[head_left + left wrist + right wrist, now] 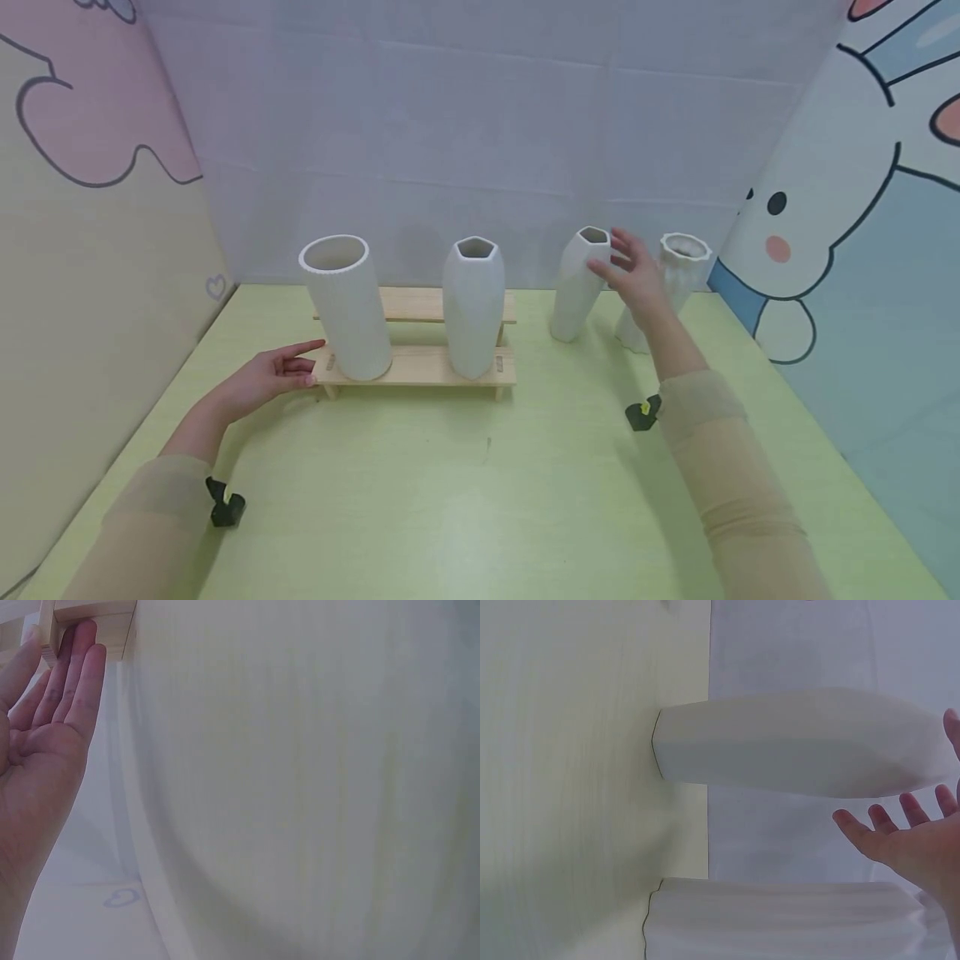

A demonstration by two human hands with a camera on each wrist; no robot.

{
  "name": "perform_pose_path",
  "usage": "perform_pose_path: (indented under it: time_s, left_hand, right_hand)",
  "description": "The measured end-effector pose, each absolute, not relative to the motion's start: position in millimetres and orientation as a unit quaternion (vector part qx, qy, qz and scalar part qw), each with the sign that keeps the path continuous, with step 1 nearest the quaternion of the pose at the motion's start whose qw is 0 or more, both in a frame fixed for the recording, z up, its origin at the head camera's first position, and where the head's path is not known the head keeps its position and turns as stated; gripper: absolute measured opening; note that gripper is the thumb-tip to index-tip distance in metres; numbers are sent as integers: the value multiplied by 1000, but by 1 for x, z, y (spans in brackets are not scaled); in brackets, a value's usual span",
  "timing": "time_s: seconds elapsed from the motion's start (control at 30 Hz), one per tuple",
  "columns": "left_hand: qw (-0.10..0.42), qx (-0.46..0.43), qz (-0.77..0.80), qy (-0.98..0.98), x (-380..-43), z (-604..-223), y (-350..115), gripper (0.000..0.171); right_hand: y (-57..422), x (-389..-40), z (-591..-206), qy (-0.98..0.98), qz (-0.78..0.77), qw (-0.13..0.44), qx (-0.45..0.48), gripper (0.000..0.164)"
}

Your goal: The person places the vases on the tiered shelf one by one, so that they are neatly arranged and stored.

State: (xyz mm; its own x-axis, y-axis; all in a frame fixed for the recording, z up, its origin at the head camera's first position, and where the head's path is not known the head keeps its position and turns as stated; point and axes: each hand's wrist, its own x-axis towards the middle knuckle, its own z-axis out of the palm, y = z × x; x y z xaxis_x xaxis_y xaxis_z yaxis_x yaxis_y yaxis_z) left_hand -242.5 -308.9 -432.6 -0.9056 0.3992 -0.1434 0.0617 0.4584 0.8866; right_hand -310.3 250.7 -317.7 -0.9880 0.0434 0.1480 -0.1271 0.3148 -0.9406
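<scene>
By the right hand (637, 279) stands a smooth, faceted vase (575, 287).

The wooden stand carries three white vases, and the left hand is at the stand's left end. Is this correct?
The number is wrong: the head view shows that the wooden stand carries two, a white ribbed vase and a white faceted vase. The left hand is at the stand's left end, as you say.
</scene>
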Motion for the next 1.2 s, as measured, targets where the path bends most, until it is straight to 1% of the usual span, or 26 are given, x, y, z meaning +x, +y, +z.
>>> perform_pose_path:
  time_s: [0.2,0.53,0.83,1.2]
  left_hand:
    - [168,134,501,838,-243,-431,-308,72]
    - [174,137,503,836,-242,-427,-306,72]
    - [175,134,500,837,-241,-429,-307,72]
    - [168,135,490,845,-242,-428,-307,71]
  right_hand:
    - [246,-315,-315,-799,598,51,9,80]
    - [237,-325,-311,-809,584,61,-13,83]
    - [235,-327,-315,-809,582,80,-20,73]
    - [235,-332,-317,-807,582,97,-27,69]
